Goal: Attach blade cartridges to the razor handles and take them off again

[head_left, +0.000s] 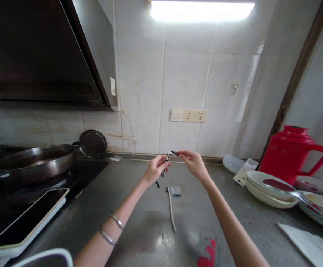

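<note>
In the left hand (153, 171), slim rod (167, 158)

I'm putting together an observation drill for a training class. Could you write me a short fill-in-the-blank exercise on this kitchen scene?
1. The right hand holds a small ____ piece at its fingertips.
2. The left hand holds a slim part, with ____ silver bracelets further up that arm.
3. The pan is nearer the person's ____ hand.
4. The large jug with a handle is coloured ____.

Missing words: black; two; left; red.
</note>
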The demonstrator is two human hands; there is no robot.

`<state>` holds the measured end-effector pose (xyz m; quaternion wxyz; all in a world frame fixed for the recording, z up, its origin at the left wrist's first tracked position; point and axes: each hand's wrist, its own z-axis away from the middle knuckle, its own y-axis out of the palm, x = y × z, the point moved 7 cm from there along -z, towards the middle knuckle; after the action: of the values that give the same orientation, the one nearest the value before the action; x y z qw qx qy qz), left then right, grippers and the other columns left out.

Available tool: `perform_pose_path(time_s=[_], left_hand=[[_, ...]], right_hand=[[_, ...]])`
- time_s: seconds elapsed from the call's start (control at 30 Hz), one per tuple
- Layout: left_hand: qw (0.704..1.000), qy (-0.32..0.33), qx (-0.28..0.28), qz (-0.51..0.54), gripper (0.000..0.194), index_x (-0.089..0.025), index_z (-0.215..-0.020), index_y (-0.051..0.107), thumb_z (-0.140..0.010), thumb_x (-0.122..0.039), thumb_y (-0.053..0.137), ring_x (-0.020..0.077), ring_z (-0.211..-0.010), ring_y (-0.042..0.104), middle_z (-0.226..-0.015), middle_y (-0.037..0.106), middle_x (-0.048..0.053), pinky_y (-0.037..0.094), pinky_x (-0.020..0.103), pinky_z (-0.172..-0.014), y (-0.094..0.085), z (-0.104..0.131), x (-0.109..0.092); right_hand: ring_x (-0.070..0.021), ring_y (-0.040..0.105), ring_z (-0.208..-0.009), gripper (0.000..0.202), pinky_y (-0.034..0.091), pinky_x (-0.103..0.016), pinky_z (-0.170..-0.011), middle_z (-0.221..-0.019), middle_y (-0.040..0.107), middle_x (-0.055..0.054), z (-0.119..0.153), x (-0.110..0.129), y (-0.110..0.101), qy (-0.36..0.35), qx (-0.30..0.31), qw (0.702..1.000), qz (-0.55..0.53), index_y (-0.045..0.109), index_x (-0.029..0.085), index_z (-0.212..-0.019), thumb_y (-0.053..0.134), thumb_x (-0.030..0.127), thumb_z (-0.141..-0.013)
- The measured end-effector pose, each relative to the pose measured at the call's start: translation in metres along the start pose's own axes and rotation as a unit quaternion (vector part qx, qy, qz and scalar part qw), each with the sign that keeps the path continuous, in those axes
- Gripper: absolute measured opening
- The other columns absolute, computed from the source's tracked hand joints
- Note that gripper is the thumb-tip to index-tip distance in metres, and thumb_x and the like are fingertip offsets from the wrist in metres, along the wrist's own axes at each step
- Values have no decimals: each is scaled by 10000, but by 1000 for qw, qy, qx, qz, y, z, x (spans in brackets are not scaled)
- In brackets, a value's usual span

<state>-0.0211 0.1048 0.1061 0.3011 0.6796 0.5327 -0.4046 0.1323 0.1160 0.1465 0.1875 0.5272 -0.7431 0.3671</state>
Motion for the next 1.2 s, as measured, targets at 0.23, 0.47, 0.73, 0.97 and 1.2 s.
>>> perform_pose_path(time_s=[0.23,0.47,0.73,0.97,1.2], left_hand=[[997,-37,58,-24,320,-173,-814,426,-675,-322,672,168,-653,639,-665,639,5,457,276,-641,11,4,7],[996,-23,61,-59,337,-174,-809,419,-676,-355,671,171,-655,637,-650,642,9,456,262,-609,12,4,9],[997,-18,54,-60,339,-172,-798,422,-669,-362,671,157,-624,625,-641,636,7,446,242,-567,8,3,11],[996,-25,59,-56,345,-177,-802,418,-665,-361,674,166,-639,629,-646,638,7,455,257,-589,9,3,13],[996,-34,61,-52,350,-176,-802,419,-657,-358,680,167,-642,630,-660,644,9,459,259,-588,9,3,14]], right_hand=[[-215,629,-866,225,471,-317,-750,-890,702,-64,2,14,-1,-28,-5,1000,4,695,179,-879,509,239,-766],[-204,627,-868,218,469,-300,-737,-889,703,-48,6,27,4,-53,23,998,7,691,194,-885,502,217,-778],[-192,622,-862,216,463,-300,-751,-890,701,-39,7,27,7,-63,34,997,12,687,198,-883,498,198,-778],[-189,620,-862,222,465,-300,-752,-886,699,-34,8,30,10,-71,45,996,4,684,204,-882,486,195,-780],[-186,618,-852,224,463,-299,-747,-871,699,-36,7,28,10,-68,45,997,4,683,198,-865,478,190,-774]])
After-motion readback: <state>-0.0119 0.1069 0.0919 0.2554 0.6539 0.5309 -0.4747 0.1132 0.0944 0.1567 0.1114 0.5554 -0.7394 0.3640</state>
